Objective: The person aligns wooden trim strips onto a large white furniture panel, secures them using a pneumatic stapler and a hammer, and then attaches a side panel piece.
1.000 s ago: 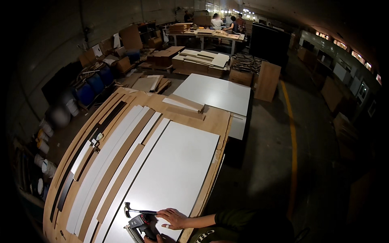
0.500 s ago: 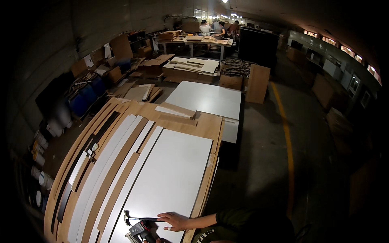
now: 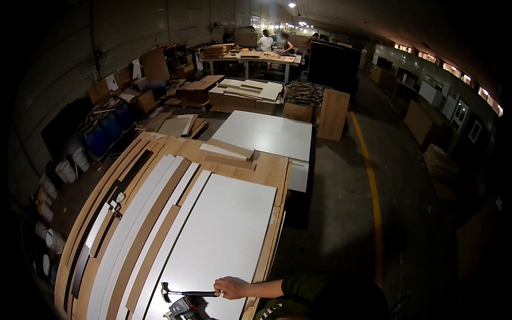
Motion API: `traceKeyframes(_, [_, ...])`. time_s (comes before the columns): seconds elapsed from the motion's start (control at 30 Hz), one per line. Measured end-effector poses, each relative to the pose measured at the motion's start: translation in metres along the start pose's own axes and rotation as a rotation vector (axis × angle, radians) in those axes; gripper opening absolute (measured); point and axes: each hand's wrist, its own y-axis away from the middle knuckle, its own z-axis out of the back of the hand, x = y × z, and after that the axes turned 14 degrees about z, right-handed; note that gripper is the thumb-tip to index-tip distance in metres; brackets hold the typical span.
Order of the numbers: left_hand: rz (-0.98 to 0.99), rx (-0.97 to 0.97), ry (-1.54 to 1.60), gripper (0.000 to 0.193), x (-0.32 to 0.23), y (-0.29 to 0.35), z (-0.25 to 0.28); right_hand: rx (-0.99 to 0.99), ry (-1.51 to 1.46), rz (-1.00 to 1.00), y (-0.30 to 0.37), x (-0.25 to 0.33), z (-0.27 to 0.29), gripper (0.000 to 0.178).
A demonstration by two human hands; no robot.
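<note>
My right hand is closed round the end of the dark handle of a claw hammer. The hammer lies across the near part of a large white panel, its metal head pointing left. Just below the handle is a dark power tool that looks like a nail gun, cut off by the lower edge. What touches the tool there is hidden. My left hand is out of the picture; only a sliver of skin shows at the lower edge.
Long white and brown strips lie left of the panel on the wooden worktop. Short strips sit at its far end. Beyond are another white panel and stacked boards. People work at a distant bench.
My right hand has gone from resting with fingers stretched over the hammer's handle to gripping its end. The fingers beside the nail gun have dropped out of view. The view has shifted slightly.
</note>
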Motion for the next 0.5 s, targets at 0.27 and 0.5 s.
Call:
traceKeyframes(0.27, [0.050, 0.046, -0.003, 0.086, -0.002, 0.006, 0.006, -0.082, 0.033, 0.052, 0.000, 0.000, -0.002, 0.024])
traceKeyframes(0.5, [-0.012, -0.067, 0.017, 0.067, 0.013, 0.008, -0.007, -0.073, 0.026, 0.058, -0.001, 0.002, 0.000, 0.028])
